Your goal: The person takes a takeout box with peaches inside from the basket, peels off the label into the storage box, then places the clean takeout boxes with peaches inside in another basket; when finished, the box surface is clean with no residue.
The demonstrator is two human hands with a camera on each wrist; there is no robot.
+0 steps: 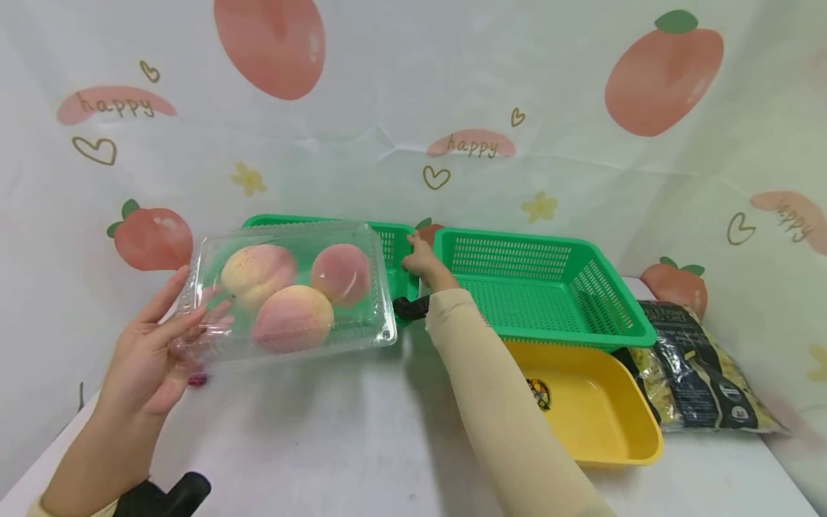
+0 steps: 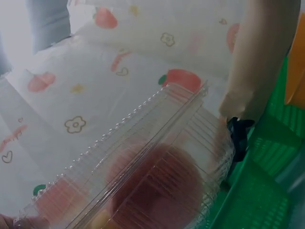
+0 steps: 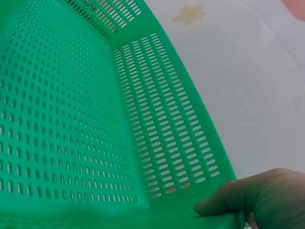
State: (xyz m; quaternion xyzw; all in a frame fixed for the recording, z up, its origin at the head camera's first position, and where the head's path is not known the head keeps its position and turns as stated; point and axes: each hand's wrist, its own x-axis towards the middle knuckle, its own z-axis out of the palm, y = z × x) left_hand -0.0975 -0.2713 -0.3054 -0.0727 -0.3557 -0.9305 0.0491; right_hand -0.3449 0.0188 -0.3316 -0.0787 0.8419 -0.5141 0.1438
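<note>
My left hand (image 1: pixel 138 352) grips the left end of a clear plastic clamshell box (image 1: pixel 355 334), raised above the table. Inside it are three peaches (image 1: pixel 293 319); one peach (image 2: pixel 157 186) shows through the ribbed wall in the left wrist view. My right hand (image 1: pixel 428 264) reaches past the box to a green basket (image 1: pixel 397 248) at the back and pinches its near right corner. In the right wrist view the thumb (image 3: pixel 217 202) lies over the basket's rim. The raised box hides much of this basket in the head view.
A second green basket (image 1: pixel 517 235) stands to the right, its near rim over a yellow basin (image 1: pixel 636 463). At the far right lies a dark printed bag (image 1: pixel 698 373). A printed cloth (image 1: pixel 362 86) covers the wall behind; the table (image 1: pixel 323 445) is white.
</note>
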